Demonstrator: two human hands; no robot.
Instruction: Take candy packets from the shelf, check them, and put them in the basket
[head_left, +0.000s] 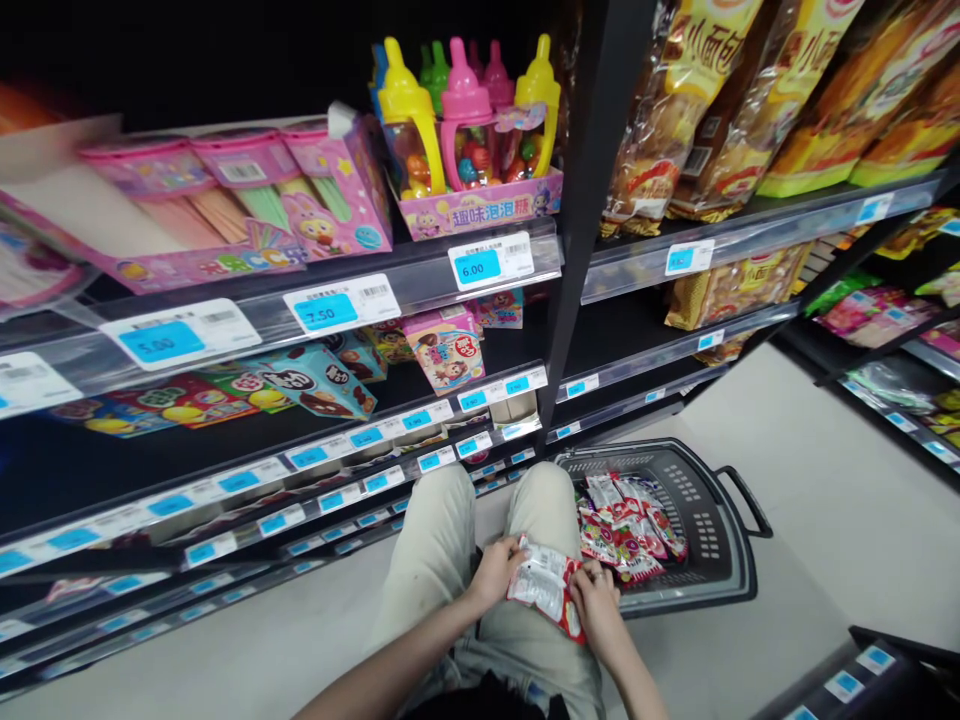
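Note:
A small red and white snack packet (541, 582) lies over my lap, its printed silver-white side facing up. My left hand (495, 572) pinches the packet's left edge. At its right edge, my right hand (596, 600) has its fingers closed on the same packet; a ring shows on one finger. Just right of my knees, a dark grey shopping basket (701, 580) rests on the floor. Inside it is a heap of similar red and white packets (626, 525).
Shelves with price tags (341, 307) run along the left and front. They hold pink candy boxes (337, 215), bottle-shaped candy containers (469, 130) and bagged bread (675, 120). The basket's handle (750, 500) sticks out to the right. Another shelf (885, 390) stands across the aisle.

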